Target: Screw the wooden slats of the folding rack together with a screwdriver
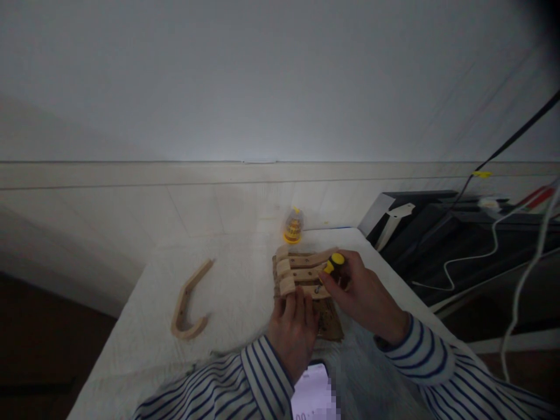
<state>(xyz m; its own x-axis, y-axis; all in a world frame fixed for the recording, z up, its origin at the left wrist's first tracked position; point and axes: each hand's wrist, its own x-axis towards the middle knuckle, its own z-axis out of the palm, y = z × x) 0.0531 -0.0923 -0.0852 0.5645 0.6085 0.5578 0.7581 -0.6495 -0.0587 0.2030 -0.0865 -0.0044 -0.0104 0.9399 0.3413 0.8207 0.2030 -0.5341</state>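
Note:
Several wooden hooks [301,273] lie side by side on a flat brown piece [331,326] that looks like cardboard. My left hand [294,332] grips the nearest wooden hook, fingertips resting on its lower edge and the thumb to the left. In my right hand [365,294] is a short screwdriver [336,261] with a yellow and black handle. Its tip angles down toward the nearest hook, where a small metal screw [318,288] shows. Whether the tip touches the screw I cannot tell. Parts of the hook are hidden behind my fingers.
Another wooden hook [179,309] lies apart on the white-covered table [236,291]. Behind the row stands a clear, yellow-based screwdriver set [293,226]. A lit phone [312,391] is close to my body. Dark panels [420,233] and a white cable [520,291] are on the right.

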